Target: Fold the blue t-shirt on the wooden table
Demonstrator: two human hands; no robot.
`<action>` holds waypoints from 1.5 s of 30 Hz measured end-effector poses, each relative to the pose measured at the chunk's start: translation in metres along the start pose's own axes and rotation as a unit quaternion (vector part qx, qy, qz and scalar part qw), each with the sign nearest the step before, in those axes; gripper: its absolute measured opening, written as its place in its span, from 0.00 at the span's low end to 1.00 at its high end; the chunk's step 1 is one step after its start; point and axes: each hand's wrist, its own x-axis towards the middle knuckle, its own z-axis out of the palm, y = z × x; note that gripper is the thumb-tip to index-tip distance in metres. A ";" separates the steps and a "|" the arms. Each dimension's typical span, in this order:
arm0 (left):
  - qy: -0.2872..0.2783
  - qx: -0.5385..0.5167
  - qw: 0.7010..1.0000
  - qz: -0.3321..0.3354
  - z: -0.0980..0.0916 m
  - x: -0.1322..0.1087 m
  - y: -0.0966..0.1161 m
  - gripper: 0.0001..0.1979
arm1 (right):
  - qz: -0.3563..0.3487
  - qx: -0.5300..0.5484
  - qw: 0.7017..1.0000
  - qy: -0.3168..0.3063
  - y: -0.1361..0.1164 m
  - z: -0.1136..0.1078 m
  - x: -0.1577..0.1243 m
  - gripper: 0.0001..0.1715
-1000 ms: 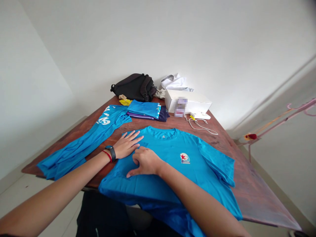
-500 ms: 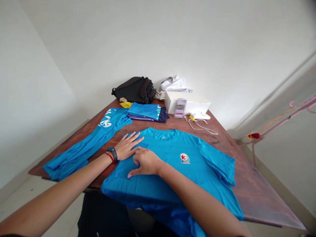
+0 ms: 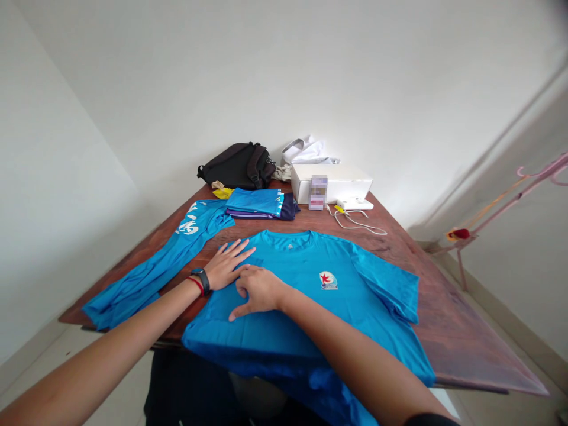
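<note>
A blue T-shirt (image 3: 337,307) with a red star badge lies face up on the wooden table (image 3: 444,331), its hem hanging over the near edge. My left hand (image 3: 227,264), with a black band and red string at the wrist, lies flat and open on the shirt's left shoulder area. My right hand (image 3: 257,290) rests just beside it on the folded-in left sleeve, fingers curled and pressed down on the cloth, thumb stretched toward me.
A second blue garment (image 3: 164,263) lies stretched along the table's left side. Behind it sits a folded stack of clothes (image 3: 261,203), a black bag (image 3: 237,165), a white box (image 3: 332,180) and a white charger with cable (image 3: 357,213). A pink rack (image 3: 510,204) stands at right.
Both hands stay in the same place on the shirt. Only the camera has shifted slightly.
</note>
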 end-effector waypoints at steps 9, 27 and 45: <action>-0.017 0.009 1.000 -0.007 -0.003 0.001 0.001 0.29 | -0.001 -0.011 1.000 -0.005 -0.002 -0.002 -0.001 0.33; -0.023 0.009 1.000 -0.012 -0.003 0.001 0.002 0.29 | -0.008 0.010 1.000 -0.003 0.000 -0.001 -0.001 0.32; 0.000 0.000 1.000 -0.017 0.000 0.001 0.001 0.29 | 0.012 0.003 1.000 0.007 0.001 0.003 0.001 0.22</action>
